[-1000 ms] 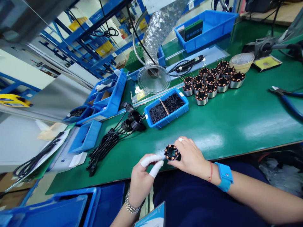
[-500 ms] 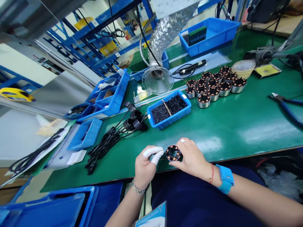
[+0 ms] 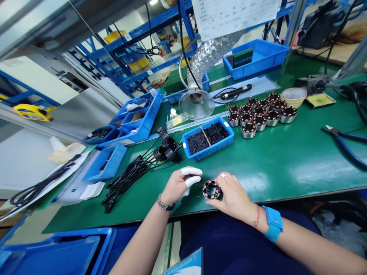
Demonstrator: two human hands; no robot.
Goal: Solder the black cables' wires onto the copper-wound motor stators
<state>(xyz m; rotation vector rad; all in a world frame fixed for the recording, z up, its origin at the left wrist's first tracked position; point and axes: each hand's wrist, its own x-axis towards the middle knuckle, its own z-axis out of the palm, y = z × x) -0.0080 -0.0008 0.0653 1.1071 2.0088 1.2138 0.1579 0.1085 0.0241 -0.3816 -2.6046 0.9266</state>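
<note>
One silver metal ring with copper windings (image 3: 211, 197) sat over the green counter's (image 3: 286, 164) near edge, grasped by the right hand (image 3: 232, 194). The left hand (image 3: 178, 185) curled beside it; I couldn't tell whether it gripped anything. Beyond stood one blue plastic tray (image 3: 222, 149) and roughly a dozen similar rings (image 3: 260, 123).

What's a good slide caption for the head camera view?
Right hand holds a copper-wound ring, left hand close beside it, at a green bench.

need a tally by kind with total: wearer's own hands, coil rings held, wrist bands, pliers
left hand, right hand: 2
held coil ring: 1
silver wrist band, red wrist band, blue wrist band: 3
pliers: 1
total: 7
</note>
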